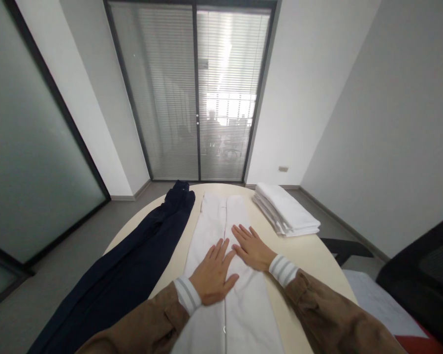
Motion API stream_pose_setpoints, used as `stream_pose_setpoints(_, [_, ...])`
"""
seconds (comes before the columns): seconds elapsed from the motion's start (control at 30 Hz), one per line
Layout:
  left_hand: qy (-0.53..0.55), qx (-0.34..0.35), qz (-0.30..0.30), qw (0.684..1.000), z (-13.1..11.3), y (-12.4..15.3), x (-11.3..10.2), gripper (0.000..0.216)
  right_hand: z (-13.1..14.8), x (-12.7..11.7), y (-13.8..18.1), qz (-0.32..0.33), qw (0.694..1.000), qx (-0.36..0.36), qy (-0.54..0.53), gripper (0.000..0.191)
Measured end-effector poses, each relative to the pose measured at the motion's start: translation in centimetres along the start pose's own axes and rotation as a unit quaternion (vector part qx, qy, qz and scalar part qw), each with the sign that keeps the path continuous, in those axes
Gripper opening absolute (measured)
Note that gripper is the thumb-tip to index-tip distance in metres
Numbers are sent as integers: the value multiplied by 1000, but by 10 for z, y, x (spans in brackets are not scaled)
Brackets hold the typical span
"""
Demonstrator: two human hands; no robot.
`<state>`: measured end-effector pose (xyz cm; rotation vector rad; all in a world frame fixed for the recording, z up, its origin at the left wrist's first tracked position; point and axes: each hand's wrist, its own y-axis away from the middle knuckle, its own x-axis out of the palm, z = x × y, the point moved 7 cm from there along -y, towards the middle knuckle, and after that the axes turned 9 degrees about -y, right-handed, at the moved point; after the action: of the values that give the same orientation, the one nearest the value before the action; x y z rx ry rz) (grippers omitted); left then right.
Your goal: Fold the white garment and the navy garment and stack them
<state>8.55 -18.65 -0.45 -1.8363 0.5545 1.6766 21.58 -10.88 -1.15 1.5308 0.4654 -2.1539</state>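
A white pair of trousers lies lengthwise down the middle of a round cream table. My left hand rests flat on the cloth with its fingers stretched out. My right hand lies flat just beside it, fingers spread and pointing up-left, almost touching the left hand. Both hands are open and hold nothing. My sleeves are brown with white striped cuffs.
A dark navy pair of trousers lies along the table's left side and hangs over the near edge. A stack of folded white cloth sits at the far right. A black chair stands at the right. Glass doors with blinds are ahead.
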Motion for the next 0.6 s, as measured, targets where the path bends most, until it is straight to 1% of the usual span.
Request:
stream_pose_setpoints(0.07, [-16,-24,-18,999,-1,1,-1,60,19,2,24,-4,999,-36,-2,65])
stream_pose_setpoints(0.17, [-27,-58,-33,997,0,1,0,63,48,4,51,1,996,-89,-11,66])
stream_pose_setpoints(0.23, [-20,-74,-30,997,1,0,1,65,63,6,62,16,993,-112,-24,71])
stream_pose_setpoints(0.3, [-9,-88,-27,996,2,-1,3,66,70,7,65,31,993,-111,-38,74])
stream_pose_setpoints(0.37, [0,-100,-28,995,3,-4,4,67,67,7,62,32,994,-90,-46,72])
stream_pose_setpoints(0.47, [6,-118,-31,992,5,-13,7,67,53,6,48,19,997,-52,-47,66])
stream_pose_setpoints(0.6, [-1,-154,-33,987,11,-31,9,64,36,5,25,10,1000,-13,-17,62])
